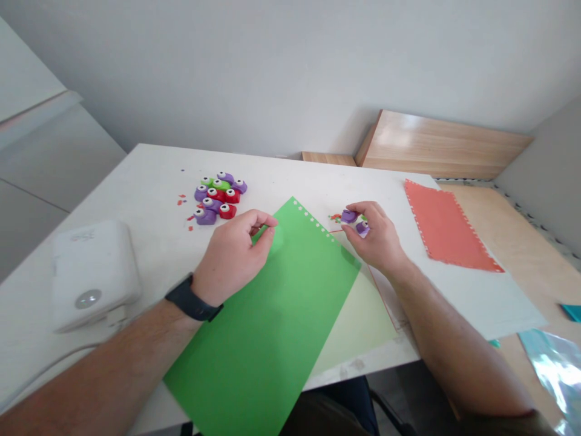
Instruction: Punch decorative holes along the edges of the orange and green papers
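A green sheet of paper point(272, 315) lies at a slant, with a row of small punched holes along its upper right edge. Over its left edge is my left hand point(238, 254), thumb and forefinger pinched together; whatever is between them, if anything, is hidden. My right hand point(376, 236) grips a small purple craft paper punch point(348, 216) beside the punched edge. Tiny red and green paper bits point(334, 218) lie just left of it. Several purple, red and green punches point(213, 198) with eye-like tops stand grouped beyond my left hand.
A white box-like device point(97, 272) with a cable sits at the left. An orange sheet point(447, 227) with punched edges lies at the right. Beneath the green sheet shows a pale sheet point(363, 321). A wooden panel point(436, 142) stands behind the white table point(158, 163).
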A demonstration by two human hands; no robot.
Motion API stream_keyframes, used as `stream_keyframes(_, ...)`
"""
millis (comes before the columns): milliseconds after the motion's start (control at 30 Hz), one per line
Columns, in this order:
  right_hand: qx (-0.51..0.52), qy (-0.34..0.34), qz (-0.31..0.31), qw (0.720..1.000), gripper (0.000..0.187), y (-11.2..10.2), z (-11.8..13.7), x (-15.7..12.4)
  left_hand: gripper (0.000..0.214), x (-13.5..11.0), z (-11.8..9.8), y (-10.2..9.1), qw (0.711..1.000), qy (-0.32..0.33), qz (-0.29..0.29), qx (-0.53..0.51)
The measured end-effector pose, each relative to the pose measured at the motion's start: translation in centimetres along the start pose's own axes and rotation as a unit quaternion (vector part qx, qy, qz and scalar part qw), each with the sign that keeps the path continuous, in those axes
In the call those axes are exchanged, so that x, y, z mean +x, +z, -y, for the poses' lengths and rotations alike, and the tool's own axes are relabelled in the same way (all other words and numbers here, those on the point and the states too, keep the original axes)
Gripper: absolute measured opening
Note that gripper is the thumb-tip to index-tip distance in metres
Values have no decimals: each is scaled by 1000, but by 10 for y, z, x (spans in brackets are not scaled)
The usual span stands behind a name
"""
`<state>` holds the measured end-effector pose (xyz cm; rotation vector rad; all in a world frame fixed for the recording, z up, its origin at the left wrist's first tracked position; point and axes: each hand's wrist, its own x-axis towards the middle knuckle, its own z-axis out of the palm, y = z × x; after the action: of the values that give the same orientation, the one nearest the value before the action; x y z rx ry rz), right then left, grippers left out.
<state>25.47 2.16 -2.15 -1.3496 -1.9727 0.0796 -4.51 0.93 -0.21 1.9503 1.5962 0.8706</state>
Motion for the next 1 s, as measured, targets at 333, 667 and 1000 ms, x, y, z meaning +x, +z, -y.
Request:
stream_keyframes(333, 21, -46, -5, 999, 34, 2, 3, -3, 21, 0, 0, 0, 1000, -5, 3, -4)
stream_keyframes(667, 13, -55, -3, 998, 30, 1, 4, -5, 22, 0, -1, -1, 1000, -7, 6, -2)
stream_keyframes(1000, -21, -31, -21, 999, 34, 3, 3, -5, 23, 0, 1, 0, 1000, -7, 6, 3)
